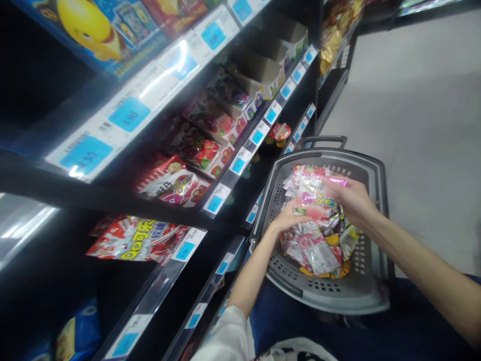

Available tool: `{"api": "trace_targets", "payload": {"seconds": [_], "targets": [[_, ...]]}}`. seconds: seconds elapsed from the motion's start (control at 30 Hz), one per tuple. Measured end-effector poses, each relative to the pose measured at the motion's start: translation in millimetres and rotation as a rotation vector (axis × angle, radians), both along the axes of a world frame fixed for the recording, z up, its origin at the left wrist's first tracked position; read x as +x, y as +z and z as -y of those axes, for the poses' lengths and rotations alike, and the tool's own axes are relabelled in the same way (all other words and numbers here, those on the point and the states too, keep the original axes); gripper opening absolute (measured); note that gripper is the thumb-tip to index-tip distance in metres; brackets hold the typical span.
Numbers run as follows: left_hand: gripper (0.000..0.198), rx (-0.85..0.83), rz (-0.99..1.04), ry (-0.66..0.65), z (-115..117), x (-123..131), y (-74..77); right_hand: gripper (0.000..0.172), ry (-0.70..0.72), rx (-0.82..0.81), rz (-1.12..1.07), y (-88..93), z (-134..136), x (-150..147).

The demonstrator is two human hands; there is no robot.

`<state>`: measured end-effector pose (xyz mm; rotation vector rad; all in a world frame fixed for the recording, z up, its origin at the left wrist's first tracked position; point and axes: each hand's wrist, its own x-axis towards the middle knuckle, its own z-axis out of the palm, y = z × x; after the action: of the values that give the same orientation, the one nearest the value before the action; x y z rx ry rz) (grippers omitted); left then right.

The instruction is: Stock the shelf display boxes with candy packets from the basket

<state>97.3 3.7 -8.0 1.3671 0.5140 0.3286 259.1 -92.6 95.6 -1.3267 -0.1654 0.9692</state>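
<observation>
My left hand (288, 217) grips the lower left edge of a pink and white candy packet (316, 201). On the packet's right side, my right hand (351, 196) pinches the upper corner, where a shiny pink strip shows by the fingers. Both hands are over a grey plastic shopping basket (377, 220). Beneath the packet, the basket holds a heap of small wrapped sweets (319, 255) in clear, pink, yellow and purple wrappers. Whether the pink strip belongs to this packet or to another one behind it, I cannot tell.
Dark store shelves (225, 220) run along the left, with blue price tags on their edges. Gummy candy bags (176, 180) stand in open boxes there. Another red and white bag (131, 239) lies on a lower shelf. Grey floor (424, 125) stretches along the right.
</observation>
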Motion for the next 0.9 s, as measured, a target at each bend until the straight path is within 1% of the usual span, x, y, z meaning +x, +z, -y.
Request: {"api": "trace_targets", "payload": {"seconds": [0.13,0.4,0.53,0.63,0.77,0.83,0.9], "targets": [[0.082,-0.013,0.009,0.005,0.4,-0.5,-1.6,0.036,0.002,0.006,-0.001,-1.1,-0.7,0.5],[0.089,-0.003,0.001,-0.007,0.4,-0.8,0.0,0.029,0.020,0.020,0.045,-6.7,-1.5,1.2],[0.085,-0.008,-0.010,-0.009,2.3,0.1,0.3,0.028,0.031,-0.003,0.056,-11.9,-1.7,4.6],[0.082,-0.006,-0.011,-0.005,2.2,0.5,-0.9,0.028,0.078,-0.023,0.046,-9.7,-1.9,6.0],[0.082,-0.001,-0.004,0.006,0.8,0.5,-4.3,0.031,0.119,-0.006,0.046,-4.4,-3.4,5.3],[0.086,0.011,0.005,0.014,0.4,1.1,-5.4,0.031,0.096,-0.001,0.085,-5.3,-4.4,5.0],[0.096,0.028,0.043,0.047,0.6,2.2,-4.4,0.030,0.029,-0.004,0.125,-8.4,-4.9,5.2]]}}
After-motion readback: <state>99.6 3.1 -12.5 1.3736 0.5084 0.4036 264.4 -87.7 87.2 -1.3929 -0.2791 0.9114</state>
